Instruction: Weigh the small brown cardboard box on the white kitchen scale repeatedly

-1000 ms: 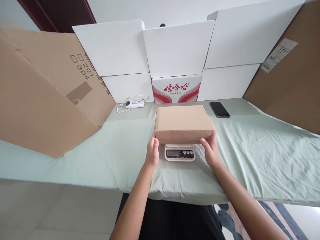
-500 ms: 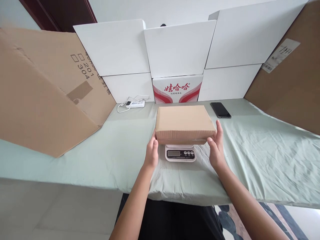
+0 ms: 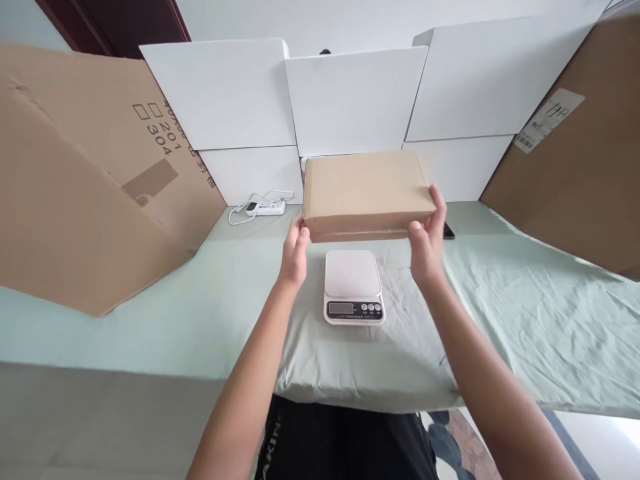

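A closed brown cardboard box (image 3: 367, 187) is held up in the air between my two hands. My left hand (image 3: 294, 253) grips its near left corner, thumb on the front side. At the near right corner my right hand (image 3: 429, 243) is closed on it, fingers along the right side. Below and nearer to me, a white digital kitchen scale (image 3: 353, 273) stands on the cloth-covered table (image 3: 240, 300), its plate bare. The scale's small display and round buttons face me; I cannot make out a reading.
White boxes (image 3: 355, 100) are stacked along the back. Large cardboard sheets stand at the left (image 3: 65, 200) and right (image 3: 575, 173). A white power strip (image 3: 266, 209) with a cable lies back left. Behind my right hand, a phone (image 3: 449, 231) is mostly hidden.
Both hands have raised the cardboard box up and away from me, off the scale. The scale's plate now shows, while the printed box behind and most of the phone are covered.
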`<state>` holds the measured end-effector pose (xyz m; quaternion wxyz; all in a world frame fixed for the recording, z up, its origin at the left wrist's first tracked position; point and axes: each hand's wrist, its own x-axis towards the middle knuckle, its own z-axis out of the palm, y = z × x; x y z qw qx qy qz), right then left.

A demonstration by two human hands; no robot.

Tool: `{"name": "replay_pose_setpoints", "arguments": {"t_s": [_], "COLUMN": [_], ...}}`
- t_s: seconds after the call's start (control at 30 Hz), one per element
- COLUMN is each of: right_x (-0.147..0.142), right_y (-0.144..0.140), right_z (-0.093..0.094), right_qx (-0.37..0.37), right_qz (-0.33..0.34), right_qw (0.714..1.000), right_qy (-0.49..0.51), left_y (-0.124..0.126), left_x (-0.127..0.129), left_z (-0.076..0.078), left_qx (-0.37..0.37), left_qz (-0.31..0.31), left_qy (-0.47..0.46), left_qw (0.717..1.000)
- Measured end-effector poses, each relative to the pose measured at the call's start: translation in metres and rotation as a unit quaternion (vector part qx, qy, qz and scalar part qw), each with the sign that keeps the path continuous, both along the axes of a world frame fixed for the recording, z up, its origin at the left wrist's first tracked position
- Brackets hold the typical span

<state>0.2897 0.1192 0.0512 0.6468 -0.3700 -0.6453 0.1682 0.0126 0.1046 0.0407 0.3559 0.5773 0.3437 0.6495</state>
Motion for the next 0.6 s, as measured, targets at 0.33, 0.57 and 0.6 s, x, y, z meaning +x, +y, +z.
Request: {"name": "replay_pose_setpoints", "arguments": {"t_s": [0.33,0.57,0.6], "right_x": [-0.019,-0.018,-0.016], "right_y": [0.051,0.052,0.053], "right_z": [-0.073,-0.078,-0.079], "right_qx": [-0.144,-0.155,-0.159], "right_qz": [0.018,0.012,0.014], "right_qw": [0.988,0.985,0.985], "right_qy": [0.061,0.07,0.071], "left_y": [0.056,0.056,0.057], "left_x": [0.011,0.014,0.012], "left_z": [-0.072,-0.076,-0.077], "left_qx": [-0.146,-0.187,-0.189], "left_qz": [0.051,0.054,0.054], "left_qy": [-0.005,0.012,0.013], "left_qw": [0.988,0.981,0.98]}}
